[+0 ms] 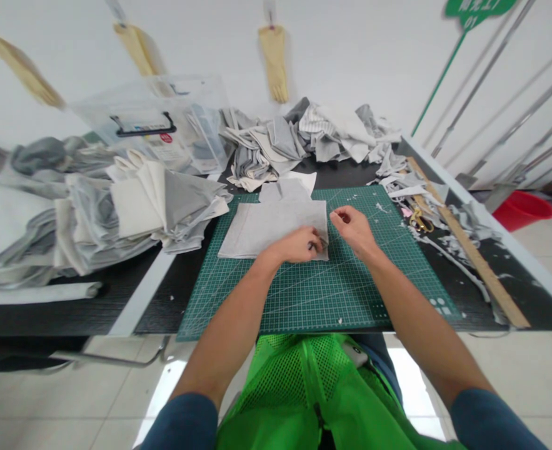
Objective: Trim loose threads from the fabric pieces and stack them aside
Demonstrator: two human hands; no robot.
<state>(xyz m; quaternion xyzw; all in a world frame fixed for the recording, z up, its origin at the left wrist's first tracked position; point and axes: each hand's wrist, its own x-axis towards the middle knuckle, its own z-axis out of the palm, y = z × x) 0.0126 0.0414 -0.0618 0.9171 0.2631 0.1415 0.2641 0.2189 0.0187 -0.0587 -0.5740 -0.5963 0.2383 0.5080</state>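
A folded light grey cloth lies flat on the green cutting mat. My left hand rests on its lower right part, with the fingers curled closed on the cloth's right edge. A small dark spot shows at those fingers; I cannot tell what it is. Just off the same edge, above the mat, my right hand is closed in a pinch. Whatever its fingertips hold, if anything, is too small to make out. Another grey cloth piece lies partly under the folded one.
Piles of grey and cream cloth stand to the left and at the back. Behind the left pile is a clear plastic box. On the right lie a wooden ruler, gold-handled scissors and cloth scraps. Yellow gloves hang on the wall.
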